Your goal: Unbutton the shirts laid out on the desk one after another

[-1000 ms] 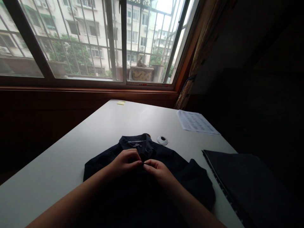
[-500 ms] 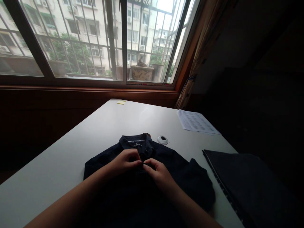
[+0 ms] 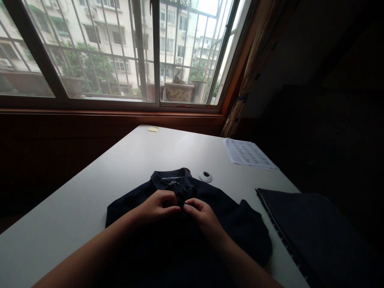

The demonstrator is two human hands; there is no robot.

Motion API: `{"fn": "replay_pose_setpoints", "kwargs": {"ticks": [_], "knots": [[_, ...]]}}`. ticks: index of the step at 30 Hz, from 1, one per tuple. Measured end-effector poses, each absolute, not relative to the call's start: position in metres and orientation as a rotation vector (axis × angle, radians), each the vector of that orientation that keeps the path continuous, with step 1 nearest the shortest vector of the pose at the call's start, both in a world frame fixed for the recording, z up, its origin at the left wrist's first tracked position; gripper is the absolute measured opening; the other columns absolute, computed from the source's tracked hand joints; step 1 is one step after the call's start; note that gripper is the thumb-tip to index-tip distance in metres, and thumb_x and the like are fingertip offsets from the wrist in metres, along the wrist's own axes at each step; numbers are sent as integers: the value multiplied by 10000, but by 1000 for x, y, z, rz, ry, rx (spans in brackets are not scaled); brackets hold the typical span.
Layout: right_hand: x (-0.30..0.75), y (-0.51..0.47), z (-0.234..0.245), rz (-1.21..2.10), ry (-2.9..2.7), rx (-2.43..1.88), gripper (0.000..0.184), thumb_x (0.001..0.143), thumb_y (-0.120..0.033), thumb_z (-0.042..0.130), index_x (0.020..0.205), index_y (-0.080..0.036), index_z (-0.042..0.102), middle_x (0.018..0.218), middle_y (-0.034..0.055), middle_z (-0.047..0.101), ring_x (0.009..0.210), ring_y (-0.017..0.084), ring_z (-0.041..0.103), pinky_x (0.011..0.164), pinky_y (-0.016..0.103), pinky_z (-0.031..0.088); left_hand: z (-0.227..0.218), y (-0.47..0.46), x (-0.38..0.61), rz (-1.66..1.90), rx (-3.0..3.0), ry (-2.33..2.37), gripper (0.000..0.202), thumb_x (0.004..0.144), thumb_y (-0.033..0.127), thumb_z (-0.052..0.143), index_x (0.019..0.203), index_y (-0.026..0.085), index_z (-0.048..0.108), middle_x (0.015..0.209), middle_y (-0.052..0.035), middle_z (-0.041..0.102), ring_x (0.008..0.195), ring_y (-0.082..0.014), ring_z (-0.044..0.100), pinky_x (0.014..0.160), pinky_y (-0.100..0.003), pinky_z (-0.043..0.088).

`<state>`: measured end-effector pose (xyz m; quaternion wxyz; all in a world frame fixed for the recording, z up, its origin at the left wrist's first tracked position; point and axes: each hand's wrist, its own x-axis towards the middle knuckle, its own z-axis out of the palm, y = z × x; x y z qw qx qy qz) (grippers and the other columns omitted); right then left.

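Dark shirt (image 3: 186, 240) is lying at six o'clock on white table (image 3: 120, 166). Right hand (image 3: 201, 213) is pinching its front; left hand (image 3: 160, 206) is curling narrowly at the right's nine o'clock, hold unclear.

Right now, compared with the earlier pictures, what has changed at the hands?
The right hand has shifted slightly rightward, widening the gap from the left hand. Whether either grip released the dark shirt is unclear. The shirt's outline, papers and yellow note stayed put.

From near above, the head camera is looking down on the counter (image 3: 90, 200) and facing the window (image 3: 156, 52).
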<state>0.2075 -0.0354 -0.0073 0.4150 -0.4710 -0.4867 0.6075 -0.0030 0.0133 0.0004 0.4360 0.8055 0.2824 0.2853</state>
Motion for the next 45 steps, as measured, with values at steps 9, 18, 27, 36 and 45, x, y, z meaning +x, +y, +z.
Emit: {"fn": "replay_pose_setpoints", "kwargs": {"ticks": [9,18,27,36,45], "knots": [[206,-38,-7,1229,-1457,-1276,194,823,-380,665,856,-189,657,808,5,634,800,190,576,737,297,441,2,11,0,741,2115,563,242,934,300,589,772,122,616,752,-22,564,715,-138,536,656,-240,392],[202,-41,-4,1007,-1594,-1226,160,827,-356,701,886,-208,688,874,19,676,851,201,625,775,302,463,4,11,1,704,2164,607,259,925,277,609,713,130,584,697,7,502,653,-113,498,595,-221,355],[204,-43,-3,960,-1553,-1267,161,848,-350,682,789,-200,683,796,7,653,780,184,611,720,288,451,-4,11,2,708,2229,576,208,928,241,593,749,135,587,745,-6,516,678,-118,512,606,-224,367],[206,-40,-3,1002,-1545,-1311,197,857,-391,660,819,-199,685,827,23,682,828,214,627,759,310,456,-4,8,3,745,2295,577,184,927,221,563,767,139,600,766,-30,544,681,-131,529,603,-233,381],[209,-36,-2,1073,-1583,-1309,217,862,-402,644,859,-198,714,866,35,711,870,234,645,789,320,461,-10,8,3,803,2315,597,145,924,196,559,797,144,608,789,-35,556,682,-126,533,602,-229,397]]}}
